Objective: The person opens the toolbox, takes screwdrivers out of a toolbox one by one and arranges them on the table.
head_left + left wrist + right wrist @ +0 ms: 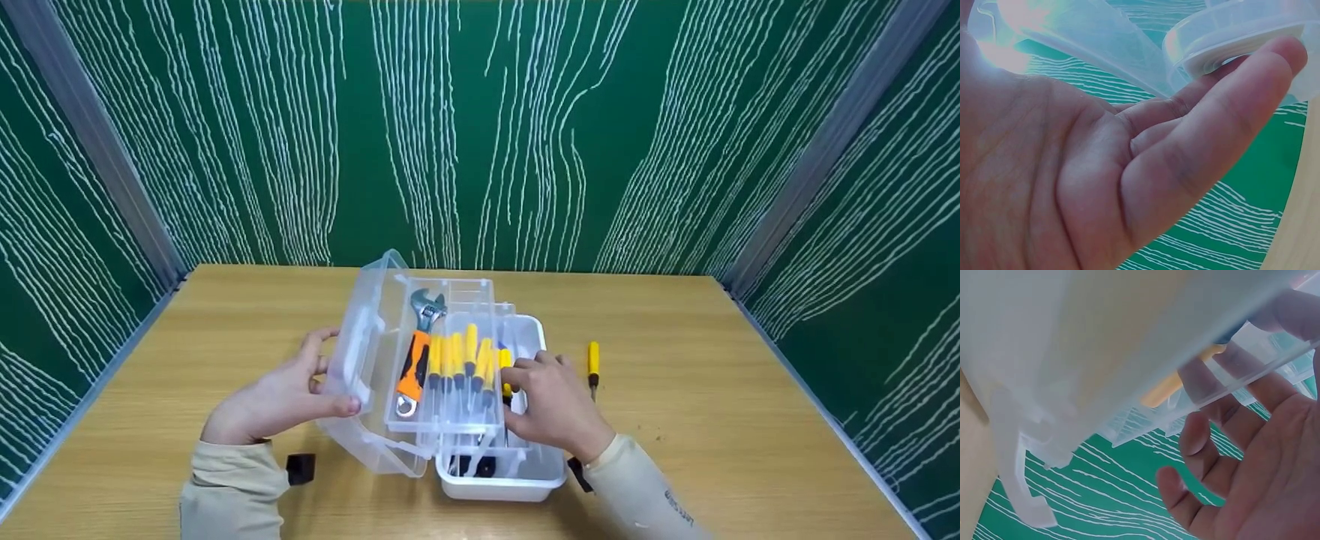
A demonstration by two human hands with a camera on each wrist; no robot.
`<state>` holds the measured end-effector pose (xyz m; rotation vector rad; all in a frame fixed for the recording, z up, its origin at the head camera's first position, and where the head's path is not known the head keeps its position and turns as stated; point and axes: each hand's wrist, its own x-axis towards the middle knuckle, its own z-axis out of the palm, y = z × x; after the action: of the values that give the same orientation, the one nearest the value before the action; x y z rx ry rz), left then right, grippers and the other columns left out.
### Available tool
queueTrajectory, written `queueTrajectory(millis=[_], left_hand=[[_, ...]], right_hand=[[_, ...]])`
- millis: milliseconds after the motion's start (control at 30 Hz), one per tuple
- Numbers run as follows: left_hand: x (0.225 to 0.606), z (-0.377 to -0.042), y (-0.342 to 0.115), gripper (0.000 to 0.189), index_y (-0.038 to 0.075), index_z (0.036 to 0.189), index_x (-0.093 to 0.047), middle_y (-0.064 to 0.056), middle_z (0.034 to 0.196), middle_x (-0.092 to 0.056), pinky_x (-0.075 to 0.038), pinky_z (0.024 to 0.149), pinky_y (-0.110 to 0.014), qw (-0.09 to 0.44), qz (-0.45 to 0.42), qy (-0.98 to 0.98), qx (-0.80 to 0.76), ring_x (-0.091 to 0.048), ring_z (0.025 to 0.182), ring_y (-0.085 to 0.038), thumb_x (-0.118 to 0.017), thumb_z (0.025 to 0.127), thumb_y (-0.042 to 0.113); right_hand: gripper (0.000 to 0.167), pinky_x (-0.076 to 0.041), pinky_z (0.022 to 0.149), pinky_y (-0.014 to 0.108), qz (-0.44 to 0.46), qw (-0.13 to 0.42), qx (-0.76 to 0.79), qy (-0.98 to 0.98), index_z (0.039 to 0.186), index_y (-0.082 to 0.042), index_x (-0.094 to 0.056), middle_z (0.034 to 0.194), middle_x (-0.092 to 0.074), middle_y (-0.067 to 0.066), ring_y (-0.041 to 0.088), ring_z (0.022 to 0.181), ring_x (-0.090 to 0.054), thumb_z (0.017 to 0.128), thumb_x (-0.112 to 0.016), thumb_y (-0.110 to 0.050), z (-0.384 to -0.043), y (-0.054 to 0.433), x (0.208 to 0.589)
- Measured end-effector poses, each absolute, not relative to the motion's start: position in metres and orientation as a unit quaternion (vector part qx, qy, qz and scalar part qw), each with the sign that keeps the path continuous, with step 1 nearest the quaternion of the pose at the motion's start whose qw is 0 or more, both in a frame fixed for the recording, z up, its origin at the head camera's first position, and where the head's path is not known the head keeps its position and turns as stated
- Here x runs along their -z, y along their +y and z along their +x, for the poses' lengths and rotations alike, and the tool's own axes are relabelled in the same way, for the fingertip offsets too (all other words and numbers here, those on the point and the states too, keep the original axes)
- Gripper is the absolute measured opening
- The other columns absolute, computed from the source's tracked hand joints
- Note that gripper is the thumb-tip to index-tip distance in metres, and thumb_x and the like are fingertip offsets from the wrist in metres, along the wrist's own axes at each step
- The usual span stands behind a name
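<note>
A clear plastic toolbox lid (356, 352) stands swung open on the left. My left hand (281, 394) holds its outer side, thumb near the front and fingers farther back. In the lifted clear tray (442, 426) lie an adjustable wrench (414, 360) with an orange and black handle and several yellow-handled screwdrivers (448, 356). My right hand (555, 401) reaches into the white toolbox base (499, 491). Its thumb and fingers pinch a yellow-handled screwdriver (505, 367) near the dark collar. The right wrist view shows that screwdriver handle (1165, 388) partly behind the translucent wall.
Another yellow-handled screwdriver (593, 360) lies on the wooden table (712, 420) right of the box. A small black block (301, 469) sits left of the box, and a dark object (579, 474) lies beside the right sleeve. Green walls with white lines enclose the table.
</note>
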<state>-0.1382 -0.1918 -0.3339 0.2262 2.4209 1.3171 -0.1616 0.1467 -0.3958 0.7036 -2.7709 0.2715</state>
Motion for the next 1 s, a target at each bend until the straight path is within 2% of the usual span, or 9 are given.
queueTrajectory(millis=[200, 533, 767, 933, 1000], left_hand=[[0.3328, -0.1376, -0.1924, 0.105, 0.024, 0.151, -0.002, -0.019, 0.146, -0.04, -0.042, 0.102, -0.06, 0.187, 0.087, 0.857, -0.473, -0.049, 0.123, -0.036, -0.076, 0.079, 0.035], [0.3345, -0.1379, -0.1921, 0.107, 0.025, 0.151, 0.0, -0.019, 0.149, -0.037, -0.041, 0.102, -0.061, 0.191, 0.081, 0.858, -0.469, -0.048, 0.124, -0.037, -0.077, 0.078, 0.036], [0.3345, -0.1381, -0.1924, 0.109, 0.027, 0.151, 0.001, -0.017, 0.151, -0.034, -0.04, 0.104, -0.061, 0.193, 0.076, 0.858, -0.471, -0.046, 0.126, -0.036, -0.078, 0.077, 0.038], [0.3338, -0.1375, -0.1924, 0.11, 0.028, 0.151, 0.001, -0.017, 0.152, -0.033, -0.04, 0.104, -0.061, 0.191, 0.077, 0.858, -0.471, -0.046, 0.127, -0.036, -0.079, 0.076, 0.04], [0.3338, -0.1376, -0.1922, 0.108, 0.026, 0.151, 0.0, -0.018, 0.15, -0.036, -0.041, 0.103, -0.06, 0.19, 0.079, 0.856, -0.474, -0.048, 0.125, -0.036, -0.078, 0.077, 0.038]], right_hand=[[0.029, -0.037, 0.07, 0.033, 0.261, 0.16, -0.075, -0.949, 0.098, -0.022, -0.073, 0.084, -0.072, -0.007, 0.016, 0.075, -0.049, 0.073, -0.074, -0.037, -0.164, 0.1471, 0.3978], [0.036, -0.035, 0.069, 0.031, 0.235, 0.137, -0.103, -0.957, 0.102, -0.022, -0.074, 0.081, -0.069, -0.008, 0.015, 0.077, -0.047, 0.07, -0.077, -0.038, -0.1653, 0.1451, 0.3989], [0.036, -0.036, 0.07, 0.031, 0.238, 0.148, -0.084, -0.956, 0.102, -0.022, -0.077, 0.095, -0.074, -0.004, 0.016, 0.078, -0.05, 0.071, -0.076, -0.04, -0.1666, 0.1446, 0.3995], [0.038, -0.04, 0.073, 0.031, 0.237, 0.143, -0.092, -0.956, 0.103, -0.022, -0.077, 0.095, -0.074, -0.005, 0.014, 0.078, -0.051, 0.07, -0.077, -0.041, -0.1662, 0.1441, 0.3992], [0.036, -0.04, 0.073, 0.031, 0.239, 0.141, -0.099, -0.956, 0.101, -0.021, -0.077, 0.09, -0.073, -0.006, 0.014, 0.077, -0.05, 0.07, -0.077, -0.039, -0.1659, 0.1441, 0.3988]])
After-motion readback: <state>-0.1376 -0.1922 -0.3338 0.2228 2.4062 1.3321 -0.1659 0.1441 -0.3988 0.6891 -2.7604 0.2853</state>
